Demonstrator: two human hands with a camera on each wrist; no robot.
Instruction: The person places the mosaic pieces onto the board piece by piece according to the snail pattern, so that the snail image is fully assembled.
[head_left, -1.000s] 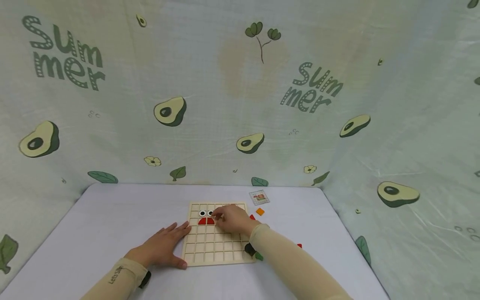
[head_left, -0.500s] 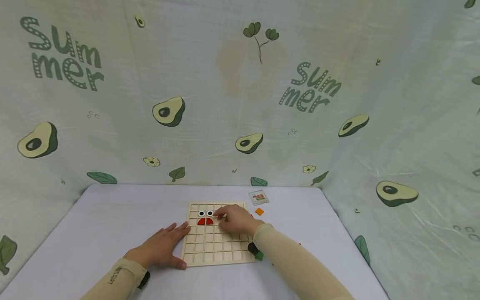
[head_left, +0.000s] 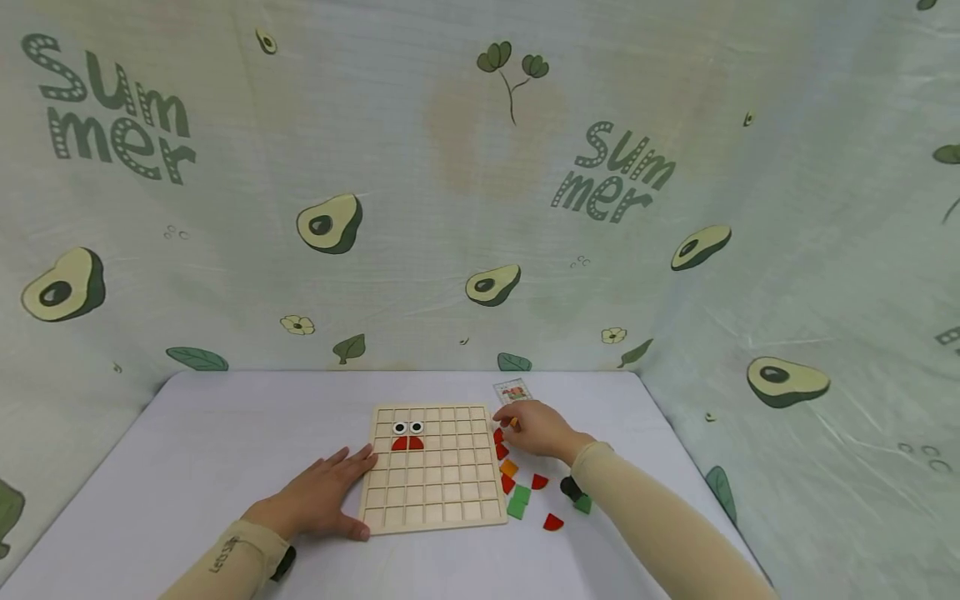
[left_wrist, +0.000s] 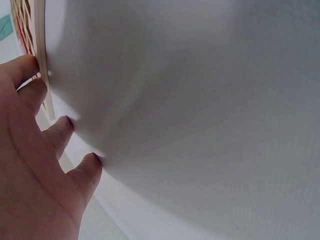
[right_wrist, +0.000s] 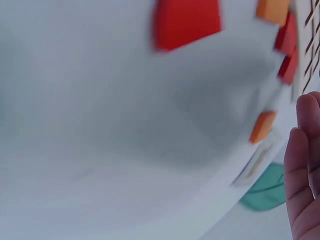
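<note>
A light wooden grid board lies on the white table. Two round eye tiles sit side by side in its upper left cells, above two red quarter-circle tiles. My left hand rests with spread fingers at the board's left edge; in the left wrist view its fingertips touch the cloth and board rim. Just beyond the board's upper right corner, my right hand reaches over an orange tile. In the right wrist view the loosely bent fingers stand apart from that orange tile.
Along the board's right side lie loose red, orange and green tiles. A small picture card lies behind my right hand. An avocado-printed cloth hangs round the table's back and sides.
My right hand has moved right, from beside the eye tiles to past the board's right edge, uncovering the loose tiles and the board's right part. My left hand stays on the board's edge.
</note>
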